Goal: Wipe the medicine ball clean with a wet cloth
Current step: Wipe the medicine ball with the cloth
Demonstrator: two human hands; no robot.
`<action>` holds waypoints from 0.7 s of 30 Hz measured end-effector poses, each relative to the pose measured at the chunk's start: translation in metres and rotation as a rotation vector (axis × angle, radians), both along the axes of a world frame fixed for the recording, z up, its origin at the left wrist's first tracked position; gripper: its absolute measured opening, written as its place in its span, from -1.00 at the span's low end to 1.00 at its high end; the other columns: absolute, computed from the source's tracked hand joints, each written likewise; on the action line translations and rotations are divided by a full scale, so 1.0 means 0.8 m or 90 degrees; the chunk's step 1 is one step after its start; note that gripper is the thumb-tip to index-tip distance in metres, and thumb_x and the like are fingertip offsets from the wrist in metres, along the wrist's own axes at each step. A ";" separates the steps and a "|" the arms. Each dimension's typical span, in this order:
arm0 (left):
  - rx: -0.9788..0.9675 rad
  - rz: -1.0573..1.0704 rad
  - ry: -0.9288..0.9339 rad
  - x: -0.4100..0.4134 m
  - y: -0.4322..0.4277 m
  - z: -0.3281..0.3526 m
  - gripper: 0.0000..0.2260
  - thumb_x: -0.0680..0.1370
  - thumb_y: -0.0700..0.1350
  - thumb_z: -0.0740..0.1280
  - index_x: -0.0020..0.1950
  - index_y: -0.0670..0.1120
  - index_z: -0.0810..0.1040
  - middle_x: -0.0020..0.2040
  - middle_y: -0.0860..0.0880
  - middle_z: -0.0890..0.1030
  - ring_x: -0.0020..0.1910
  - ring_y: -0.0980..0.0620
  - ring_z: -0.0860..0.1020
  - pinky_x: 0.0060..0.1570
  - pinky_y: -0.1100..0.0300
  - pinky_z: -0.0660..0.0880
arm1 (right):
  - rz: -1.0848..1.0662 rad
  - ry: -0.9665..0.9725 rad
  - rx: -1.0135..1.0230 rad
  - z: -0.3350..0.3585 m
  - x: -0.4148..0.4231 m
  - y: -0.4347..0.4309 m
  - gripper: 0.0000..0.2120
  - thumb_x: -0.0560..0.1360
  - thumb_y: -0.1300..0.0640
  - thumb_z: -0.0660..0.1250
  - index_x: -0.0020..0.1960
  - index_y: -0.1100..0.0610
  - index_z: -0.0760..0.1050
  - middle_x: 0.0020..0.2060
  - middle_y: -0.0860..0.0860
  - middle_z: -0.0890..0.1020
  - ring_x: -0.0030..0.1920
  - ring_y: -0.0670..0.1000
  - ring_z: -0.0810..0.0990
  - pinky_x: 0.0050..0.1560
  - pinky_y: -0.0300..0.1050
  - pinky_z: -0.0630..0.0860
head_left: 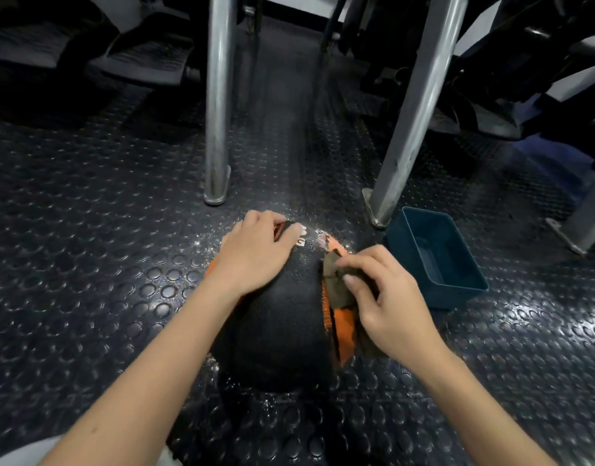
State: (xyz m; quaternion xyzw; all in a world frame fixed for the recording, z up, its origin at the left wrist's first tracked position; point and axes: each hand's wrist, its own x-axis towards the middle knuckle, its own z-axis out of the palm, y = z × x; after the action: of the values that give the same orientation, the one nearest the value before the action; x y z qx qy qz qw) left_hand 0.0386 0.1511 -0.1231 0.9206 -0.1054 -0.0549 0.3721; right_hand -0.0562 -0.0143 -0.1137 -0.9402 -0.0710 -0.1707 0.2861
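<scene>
A black and orange medicine ball sits on the studded rubber floor right in front of me. My left hand lies on the ball's upper left, fingers spread over its far side and white lettering. My right hand pinches a brownish cloth and presses it on the ball's orange right panel. Part of the cloth hangs down under my palm.
A dark teal plastic tub stands on the floor just right of the ball. Two metal frame legs rise behind the ball. Dark gym equipment fills the back left and back right. White specks lie on the floor around the ball.
</scene>
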 end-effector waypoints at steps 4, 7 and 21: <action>-0.243 -0.077 -0.096 0.016 0.024 -0.003 -0.91 0.47 0.00 0.40 -0.05 0.08 0.60 0.01 0.08 0.61 0.08 0.08 0.56 0.22 0.18 0.41 | 0.073 -0.002 0.031 -0.006 -0.005 0.004 -0.82 0.52 0.16 0.25 0.07 0.08 0.56 -0.03 -0.15 0.50 0.00 -0.17 0.50 0.01 -0.36 0.42; -0.189 0.049 -0.314 0.027 0.043 0.000 -0.86 0.43 0.03 0.38 -0.08 0.03 0.63 -0.10 0.13 0.58 -0.03 0.04 0.57 0.10 0.13 0.45 | 0.021 -0.026 0.012 -0.020 0.000 -0.003 -0.83 0.53 0.19 0.28 0.08 0.09 0.57 -0.05 -0.15 0.48 -0.05 -0.17 0.49 -0.05 -0.34 0.42; -0.407 0.102 -0.122 -0.029 0.037 0.002 -0.81 0.57 -0.12 0.29 0.16 0.09 0.49 0.18 0.08 0.53 0.20 0.12 0.47 0.30 0.06 0.38 | -0.140 0.045 0.055 -0.032 0.010 -0.023 -0.82 0.54 0.26 0.28 0.11 0.13 0.56 -0.09 -0.09 0.44 -0.10 -0.23 0.44 0.00 -0.33 0.40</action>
State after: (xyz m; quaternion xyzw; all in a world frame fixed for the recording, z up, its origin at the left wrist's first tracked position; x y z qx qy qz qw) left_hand 0.0156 0.1807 -0.1216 0.7639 -0.0792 0.0967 0.6331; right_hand -0.0478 -0.0328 -0.1396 -0.9345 0.0503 -0.1710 0.3083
